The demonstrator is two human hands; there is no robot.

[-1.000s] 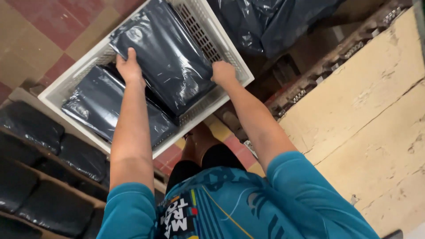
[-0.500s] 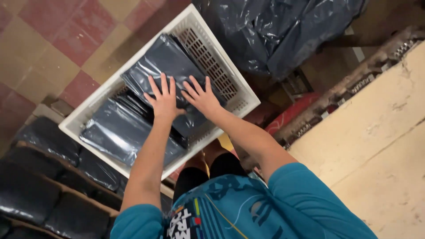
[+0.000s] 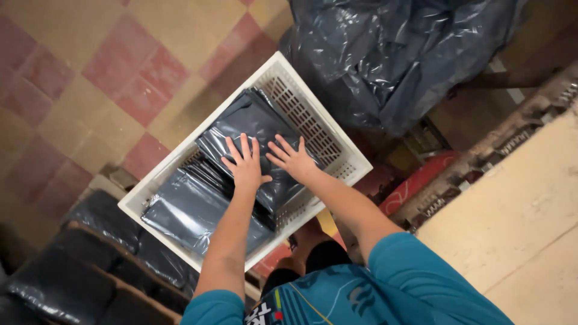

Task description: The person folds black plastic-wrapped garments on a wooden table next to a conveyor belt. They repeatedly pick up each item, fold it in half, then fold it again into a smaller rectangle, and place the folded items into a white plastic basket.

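Dark plastic mailer bags (image 3: 253, 129) lay stacked in a white slotted crate (image 3: 313, 114), and both hands pressed flat on the topmost one. The left hand (image 3: 245, 164) was spread wide, fingers fanned, palm down on the glossy film, gripping nothing. The right hand (image 3: 293, 159) lay just beside it, likewise opened out with fingers splayed, its palm on the same bag near the crate's perforated wall. Neither hand closed around anything. Beneath that top bag, more flat dark bags (image 3: 192, 210) filled the nearer end of the crate, overlapping one another. The crate sat tilted across the view, above a floor of red and tan tiles (image 3: 90, 78). Beyond its far corner lay a large crumpled dark plastic sack (image 3: 391, 54). On the person's left, further dark bags (image 3: 78, 265) lay in rows on wooden slats. A pale worn surface (image 3: 518, 210) ran along the right side.
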